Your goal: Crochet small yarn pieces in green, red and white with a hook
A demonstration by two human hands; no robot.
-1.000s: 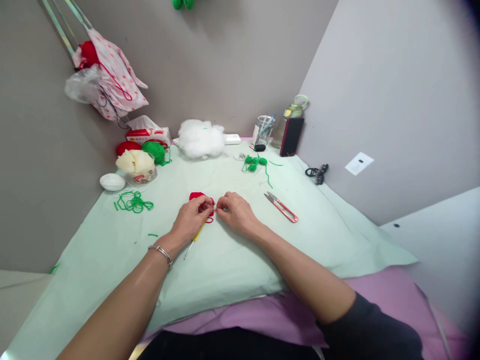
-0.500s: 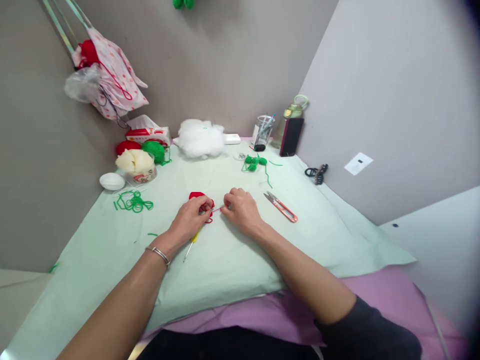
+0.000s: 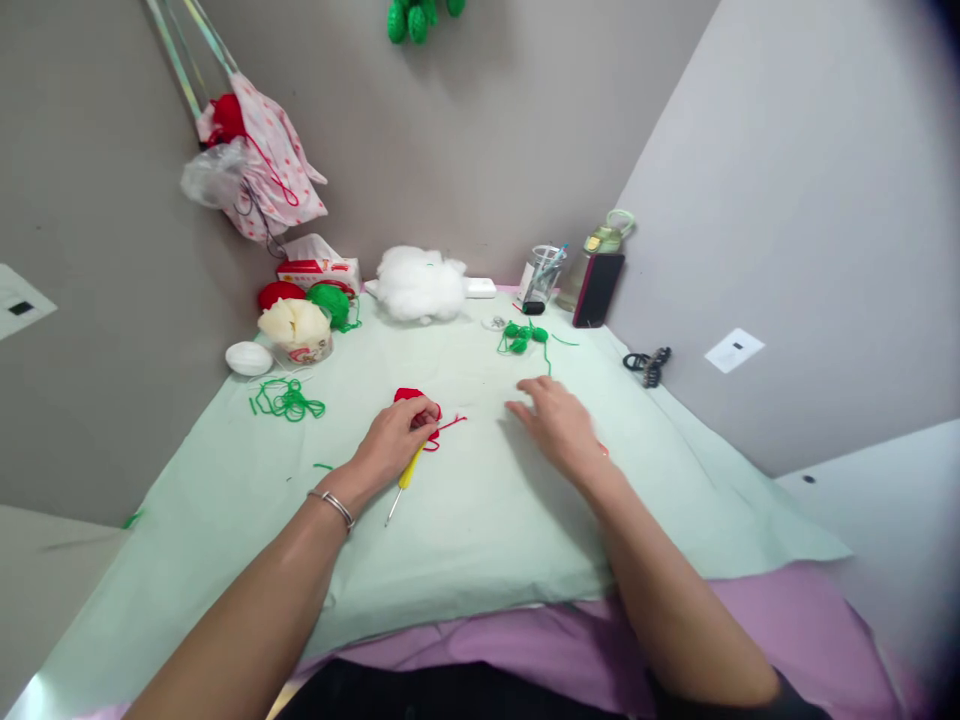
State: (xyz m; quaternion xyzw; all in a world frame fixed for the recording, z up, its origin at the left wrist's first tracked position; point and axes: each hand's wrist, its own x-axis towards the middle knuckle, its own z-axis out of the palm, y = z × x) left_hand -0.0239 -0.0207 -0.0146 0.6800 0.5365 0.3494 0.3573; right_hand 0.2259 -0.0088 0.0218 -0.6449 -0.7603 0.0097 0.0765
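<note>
My left hand (image 3: 394, 437) is closed with fingertips pinched on a small red crochet piece (image 3: 409, 394). A red yarn tail (image 3: 452, 423) sticks out to the right of the fingertips. Just below that hand lies a crochet hook (image 3: 409, 470) with a yellow handle, its metal tip towards me; I cannot tell whether the hand touches it. My right hand (image 3: 559, 425), fingers spread and holding nothing, is over the cloth to the right. It hides nearly all of the orange-handled thread snips (image 3: 603, 451); only a bit of orange shows beside the wrist.
Green crochet pieces (image 3: 523, 337) with a loose strand lie beyond my right hand. White stuffing (image 3: 421, 286), a glass cup (image 3: 541, 275), a phone (image 3: 599, 290) and a bottle (image 3: 577, 275) stand at the back. Yarn balls (image 3: 328, 304) and tangled green yarn (image 3: 289, 400) are at left.
My right hand has let go of the red yarn tail, opened and moved right, over the snips. My left hand still pinches the red piece. The view has shifted a little.
</note>
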